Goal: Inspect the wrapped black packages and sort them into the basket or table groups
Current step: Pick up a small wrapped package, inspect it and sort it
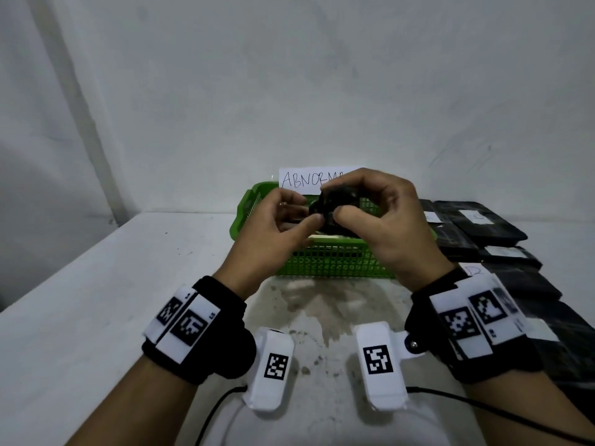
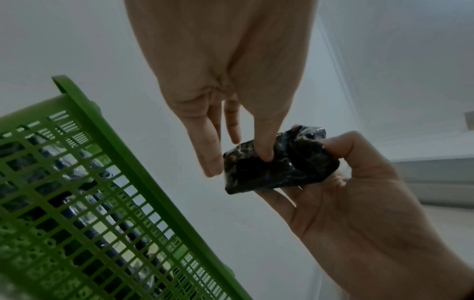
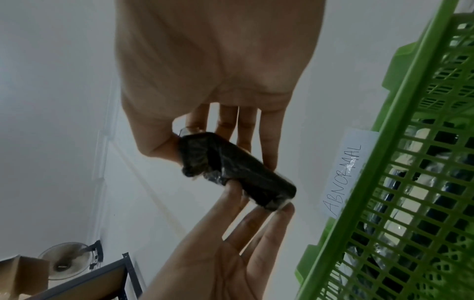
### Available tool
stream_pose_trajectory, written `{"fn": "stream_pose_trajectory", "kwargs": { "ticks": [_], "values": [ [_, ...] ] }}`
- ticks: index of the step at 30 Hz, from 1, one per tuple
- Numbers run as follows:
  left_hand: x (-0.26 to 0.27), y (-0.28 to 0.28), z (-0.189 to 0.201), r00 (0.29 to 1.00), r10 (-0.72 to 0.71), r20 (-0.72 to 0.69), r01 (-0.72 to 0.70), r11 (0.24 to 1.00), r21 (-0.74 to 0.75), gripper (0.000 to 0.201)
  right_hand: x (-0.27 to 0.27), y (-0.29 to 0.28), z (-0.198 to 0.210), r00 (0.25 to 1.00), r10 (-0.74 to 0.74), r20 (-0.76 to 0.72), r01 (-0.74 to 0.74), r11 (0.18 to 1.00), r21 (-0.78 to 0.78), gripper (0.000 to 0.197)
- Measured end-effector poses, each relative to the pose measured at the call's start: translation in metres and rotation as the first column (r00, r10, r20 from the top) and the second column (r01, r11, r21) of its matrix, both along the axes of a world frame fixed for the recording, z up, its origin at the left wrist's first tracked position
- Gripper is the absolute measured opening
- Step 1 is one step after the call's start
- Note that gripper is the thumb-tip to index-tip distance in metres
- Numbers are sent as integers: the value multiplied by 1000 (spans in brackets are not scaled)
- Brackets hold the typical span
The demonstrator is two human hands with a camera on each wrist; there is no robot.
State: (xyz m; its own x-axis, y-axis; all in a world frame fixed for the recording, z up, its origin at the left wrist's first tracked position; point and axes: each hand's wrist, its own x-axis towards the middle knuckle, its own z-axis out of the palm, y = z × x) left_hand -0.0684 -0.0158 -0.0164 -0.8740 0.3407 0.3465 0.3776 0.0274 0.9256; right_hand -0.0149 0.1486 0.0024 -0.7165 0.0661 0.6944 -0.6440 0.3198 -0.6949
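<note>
A small black package [image 1: 335, 201] wrapped in shiny film is held in the air over the green mesh basket [image 1: 338, 243]. My left hand [image 1: 309, 209] pinches its left end, thumb below and fingers above. My right hand [image 1: 335, 202] grips its right end with curled fingers. In the left wrist view a left fingertip [image 2: 265, 155] presses on the package [image 2: 282, 162] beside the basket [image 2: 102, 142]. In the right wrist view the package [image 3: 231, 166] lies tilted between both hands. Several wrapped packages show through the basket wall [image 3: 410, 182].
A paper label reading ABNORMAL [image 1: 306, 180] stands behind the basket against the white wall. Several flat black packages [image 1: 483, 220] with white labels lie in rows on the table's right side. A shelf, a fan [image 3: 66, 259] and a carton sit far off.
</note>
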Motion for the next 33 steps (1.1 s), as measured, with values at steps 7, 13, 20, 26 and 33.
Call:
{"fn": "stream_pose_trajectory", "kwargs": {
  "ticks": [7, 13, 20, 26, 33],
  "values": [
    [4, -3, 11, 923, -206, 325, 169, 976, 139, 54, 1, 3, -7, 995, 68, 76, -72, 996, 58, 28],
    [5, -3, 10, 914, -230, 335, 183, 969, 168, 39, -4, 11, -6, 977, 175, 123, -140, 958, -249, 44],
    [9, -4, 10, 935, -297, 195, 289, 955, 65, 43, -6, 18, -6, 928, 66, 365, -51, 997, -51, 62],
    [15, -2, 12, 953, -283, 111, 282, 959, 33, 55, 1, 16, -3, 950, -27, 312, 46, 997, -54, 53],
    [11, 0, 6, 981, -192, -25, 183, 961, -210, 30, 3, 11, -2, 959, -106, 262, 98, 994, 43, 47]
  ]
}}
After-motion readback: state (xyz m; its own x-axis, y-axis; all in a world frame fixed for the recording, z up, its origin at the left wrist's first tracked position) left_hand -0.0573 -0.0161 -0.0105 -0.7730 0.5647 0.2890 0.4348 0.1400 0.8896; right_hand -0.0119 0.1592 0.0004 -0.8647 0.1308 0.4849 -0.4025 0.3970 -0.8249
